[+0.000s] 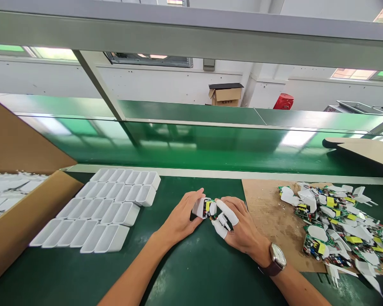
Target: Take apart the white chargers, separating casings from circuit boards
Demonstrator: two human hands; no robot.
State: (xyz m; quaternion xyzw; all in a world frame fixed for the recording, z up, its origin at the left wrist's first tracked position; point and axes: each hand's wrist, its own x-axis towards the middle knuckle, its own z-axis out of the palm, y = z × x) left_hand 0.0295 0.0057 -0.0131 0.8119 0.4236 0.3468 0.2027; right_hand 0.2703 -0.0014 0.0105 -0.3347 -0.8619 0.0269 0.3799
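Observation:
Over the middle of the green table, my left hand (181,214) pinches a white plastic housing (198,208) between thumb and fingers. A small circuit board (208,207) with a yellow component and a white round patch sits at the housing's open end; how deep it goes in I cannot tell. My right hand (242,225), with white covers on thumb and forefinger, closes on the board from the right. A white plug-like piece with prongs (224,222) shows between those fingers; whether it is joined to the board is unclear.
Rows of white plastic cases (108,208) lie at left, beside a cardboard box (60,199) holding white parts. On a cardboard sheet (264,221) at right, several circuit boards with white pieces (335,225) are heaped. A green conveyor belt (210,148) runs behind.

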